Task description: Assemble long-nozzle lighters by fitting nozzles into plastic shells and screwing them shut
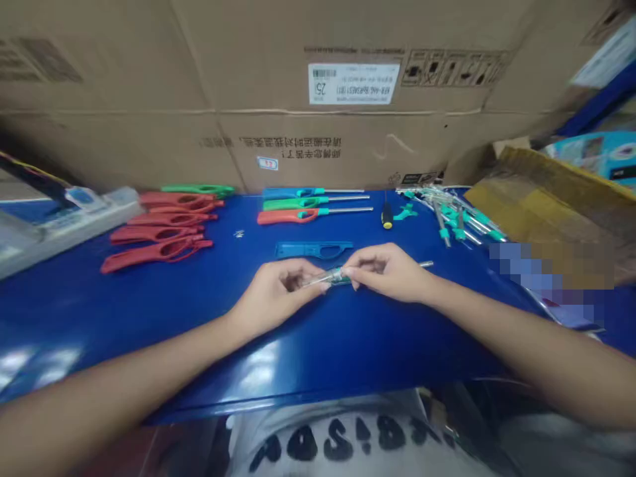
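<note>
Both my hands meet over the middle of the blue table point(149, 311). My left hand point(278, 291) and my right hand point(385, 270) pinch one thin lighter insert point(334, 276), a clear and green piece whose metal tube sticks out to the right past my right hand. Just beyond the hands lies a blue lighter shell half point(313, 249). Further back lie three finished long-nosed lighters, blue, green and red point(308, 204).
A pile of red shell halves point(161, 232) with a green one lies at the back left. Several green-tipped metal inserts point(457, 215) and a yellow-handled screwdriver point(386, 215) lie at the back right. Cardboard boxes point(318, 99) wall the far edge. A grey device point(64, 215) sits at left.
</note>
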Available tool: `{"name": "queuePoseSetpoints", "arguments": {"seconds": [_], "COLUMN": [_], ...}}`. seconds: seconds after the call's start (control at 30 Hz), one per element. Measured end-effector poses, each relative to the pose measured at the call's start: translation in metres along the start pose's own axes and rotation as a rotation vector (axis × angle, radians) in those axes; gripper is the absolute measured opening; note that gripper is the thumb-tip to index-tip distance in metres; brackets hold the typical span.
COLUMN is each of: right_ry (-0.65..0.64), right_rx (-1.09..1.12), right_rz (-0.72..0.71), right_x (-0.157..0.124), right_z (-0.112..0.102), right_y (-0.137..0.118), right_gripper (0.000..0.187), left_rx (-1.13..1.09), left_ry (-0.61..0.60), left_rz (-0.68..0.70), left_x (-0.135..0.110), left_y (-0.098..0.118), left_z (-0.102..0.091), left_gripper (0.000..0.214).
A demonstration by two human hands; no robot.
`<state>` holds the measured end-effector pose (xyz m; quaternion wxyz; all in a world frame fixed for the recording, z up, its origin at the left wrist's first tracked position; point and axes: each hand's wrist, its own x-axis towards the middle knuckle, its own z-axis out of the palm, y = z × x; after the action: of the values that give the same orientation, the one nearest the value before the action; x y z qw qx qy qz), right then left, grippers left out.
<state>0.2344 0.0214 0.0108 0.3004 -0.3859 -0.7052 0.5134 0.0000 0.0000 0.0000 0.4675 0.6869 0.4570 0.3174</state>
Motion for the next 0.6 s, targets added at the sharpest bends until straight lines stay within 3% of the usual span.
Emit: {"name": "queuePoseSetpoints", "arguments": {"seconds": [0.2,0.6], "right_ry": [-0.001,0.058], "right_rx": [0.081,0.063], "right_rz": [0.053,0.064], "right_x": [0.0016,-0.0011], "right_z": [-0.0043,0.0033], "right_y": [0.0015,-0.0047], "right_gripper": [0.031,0.028], "left_rx": [-0.130,-0.109], "left_ry": [0.002,0.036], "left_rz": [0.008,-0.004], "left_x": [0.0010,-0.0009], "left_y": [0.0041,-0.0022], "left_z": [0.0000,0.0039], "left_gripper": [0.020,0.023]}}
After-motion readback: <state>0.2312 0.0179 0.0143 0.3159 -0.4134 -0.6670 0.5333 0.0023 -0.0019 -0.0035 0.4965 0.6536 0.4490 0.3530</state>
